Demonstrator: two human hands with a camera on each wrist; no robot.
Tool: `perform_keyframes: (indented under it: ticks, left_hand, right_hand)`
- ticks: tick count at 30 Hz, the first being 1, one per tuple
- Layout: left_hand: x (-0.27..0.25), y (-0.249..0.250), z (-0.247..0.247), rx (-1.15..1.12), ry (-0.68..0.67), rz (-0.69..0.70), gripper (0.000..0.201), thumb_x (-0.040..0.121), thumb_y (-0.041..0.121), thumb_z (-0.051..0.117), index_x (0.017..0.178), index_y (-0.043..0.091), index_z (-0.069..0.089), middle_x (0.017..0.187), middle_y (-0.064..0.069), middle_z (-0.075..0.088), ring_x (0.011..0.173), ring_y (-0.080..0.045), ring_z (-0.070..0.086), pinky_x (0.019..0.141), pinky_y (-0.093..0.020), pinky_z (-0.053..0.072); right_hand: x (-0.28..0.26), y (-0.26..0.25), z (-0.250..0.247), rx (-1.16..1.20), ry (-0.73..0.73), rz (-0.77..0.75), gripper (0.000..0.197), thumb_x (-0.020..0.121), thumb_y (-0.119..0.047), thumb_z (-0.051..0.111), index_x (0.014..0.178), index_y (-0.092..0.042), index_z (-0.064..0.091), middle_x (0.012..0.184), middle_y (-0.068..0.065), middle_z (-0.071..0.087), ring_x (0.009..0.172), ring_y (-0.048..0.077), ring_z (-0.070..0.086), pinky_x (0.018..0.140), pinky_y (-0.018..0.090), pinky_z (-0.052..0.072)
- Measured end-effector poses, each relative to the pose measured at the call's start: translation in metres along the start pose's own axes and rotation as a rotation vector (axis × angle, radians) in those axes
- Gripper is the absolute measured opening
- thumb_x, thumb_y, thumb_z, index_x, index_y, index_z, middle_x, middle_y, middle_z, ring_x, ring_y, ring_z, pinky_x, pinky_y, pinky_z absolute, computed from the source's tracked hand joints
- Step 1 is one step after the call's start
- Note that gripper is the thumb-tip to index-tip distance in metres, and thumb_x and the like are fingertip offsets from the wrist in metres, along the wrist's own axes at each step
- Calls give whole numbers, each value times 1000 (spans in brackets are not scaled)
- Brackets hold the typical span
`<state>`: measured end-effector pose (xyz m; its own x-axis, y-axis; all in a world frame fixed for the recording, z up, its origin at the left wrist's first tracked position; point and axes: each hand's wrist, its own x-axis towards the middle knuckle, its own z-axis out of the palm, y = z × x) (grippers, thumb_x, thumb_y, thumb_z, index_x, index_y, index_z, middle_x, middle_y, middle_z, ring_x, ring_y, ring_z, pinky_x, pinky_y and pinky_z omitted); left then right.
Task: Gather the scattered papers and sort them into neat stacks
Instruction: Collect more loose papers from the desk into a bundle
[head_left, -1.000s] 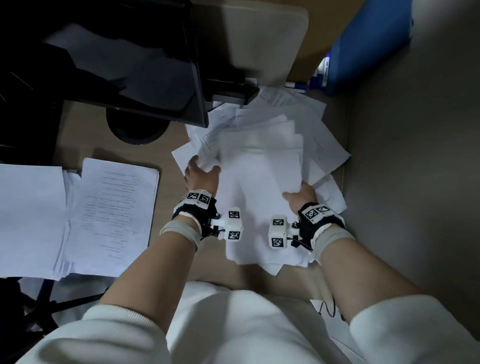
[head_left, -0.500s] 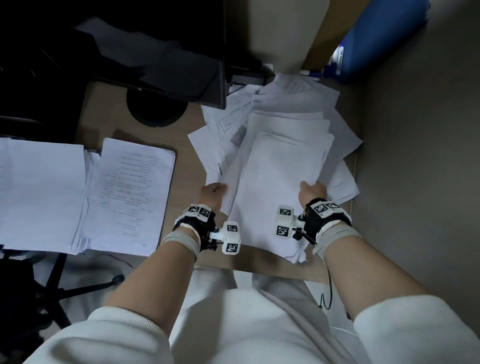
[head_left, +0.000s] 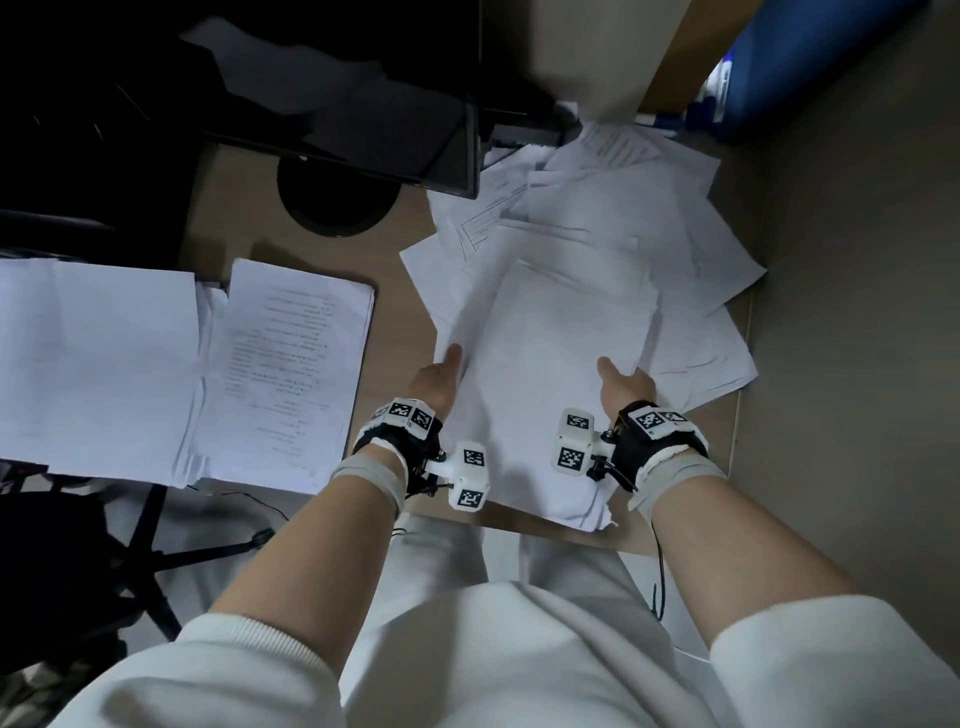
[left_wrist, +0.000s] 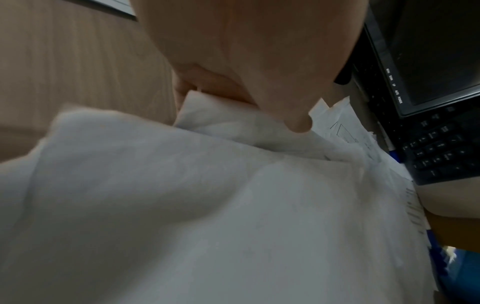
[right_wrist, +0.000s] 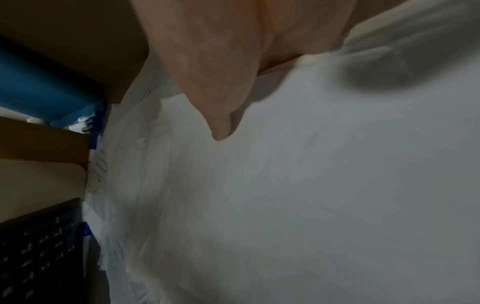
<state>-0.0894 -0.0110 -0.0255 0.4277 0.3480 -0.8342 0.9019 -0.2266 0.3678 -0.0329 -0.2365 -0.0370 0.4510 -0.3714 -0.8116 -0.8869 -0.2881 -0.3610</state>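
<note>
Since before, we have drawn the paper bundle (head_left: 550, 374) nearer. Our left hand (head_left: 435, 382) and right hand (head_left: 626, 387) pinch its side edges, thumbs on top.

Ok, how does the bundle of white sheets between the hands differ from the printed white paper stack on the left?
The bundle of white sheets is gripped at its sides by the left hand and right hand; the printed white paper stack lies untouched. The bundle's top looks blank, the stack's shows text lines. The bundle sits on scattered sheets, the stack beside another pile. Both overhang the wooden desk.
</note>
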Motion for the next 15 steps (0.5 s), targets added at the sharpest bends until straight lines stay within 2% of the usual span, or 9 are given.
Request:
perform_keyframes:
  ticks: [3, 4, 6, 7, 9, 11, 12, 13, 15]
  left_hand:
    - [-2, -5, 4, -8, -42, -43, 62, 110, 41, 26, 115, -9, 63, 115, -26, 63, 95, -31, 55, 81, -32, 37]
    - [1, -8, 5, -37, -49, -58, 53, 110, 33, 31, 120, -9, 61, 122, -27, 62, 101, -34, 58, 84, -35, 40]
    - [5, -11, 4, -130, -72, -116, 44, 108, 27, 41, 135, -5, 55, 136, -27, 57, 123, -39, 56, 100, -39, 44]
    - [3, -11, 3, -178, -104, -131, 47, 107, 31, 46, 137, -4, 54, 138, -25, 57, 128, -39, 55, 105, -41, 44]
    - [6, -12, 2, -271, -112, -140, 59, 101, 49, 51, 134, 1, 57, 129, -19, 63, 122, -37, 59, 106, -43, 46]
    - [6, -10, 4, -284, -134, -111, 77, 89, 71, 54, 129, 6, 60, 121, -11, 65, 112, -32, 63, 105, -43, 47]
    - [8, -9, 4, -266, -136, -63, 83, 83, 75, 59, 130, 8, 60, 120, -9, 67, 110, -29, 64, 104, -42, 49]
    - [6, -6, 4, -242, -135, -3, 79, 80, 72, 66, 130, 10, 61, 118, -6, 68, 107, -26, 65, 101, -41, 51]
    - [5, 0, 4, -214, -99, 92, 55, 80, 46, 81, 122, 14, 65, 113, -4, 71, 100, -23, 68, 90, -35, 54]
  right_hand:
    - [-1, -3, 4, -24, -33, -56, 61, 95, -35, 60, 143, -3, 41, 143, 13, 51, 126, 30, 52, 97, 31, 39]
    - [-1, -4, 4, -43, -34, -71, 60, 94, -35, 62, 141, -2, 44, 139, 12, 54, 123, 30, 54, 93, 30, 39]
    - [-4, -7, 1, -90, -52, -68, 65, 91, -39, 66, 139, -2, 45, 136, 10, 55, 121, 30, 55, 90, 30, 39]
    - [-6, -9, -1, -107, -73, -57, 65, 90, -40, 68, 138, -2, 46, 136, 9, 56, 119, 29, 55, 90, 30, 39]
    - [-8, -10, -5, -134, -125, -37, 67, 88, -41, 71, 137, -1, 48, 136, 9, 56, 117, 28, 56, 89, 30, 40]
    - [-12, -14, -9, -179, -136, -27, 80, 87, -45, 70, 144, 1, 39, 143, 14, 49, 127, 31, 50, 94, 34, 41]
    - [-13, -15, -10, -195, -134, -32, 84, 87, -47, 70, 146, 2, 35, 146, 15, 47, 130, 32, 48, 96, 35, 41]
    - [-13, -18, -12, -197, -129, -36, 86, 87, -49, 69, 147, 2, 35, 146, 15, 46, 130, 32, 48, 95, 35, 41]
    - [-11, -23, -16, -178, -100, -60, 84, 86, -51, 69, 144, 2, 38, 140, 14, 51, 124, 32, 52, 90, 32, 41]
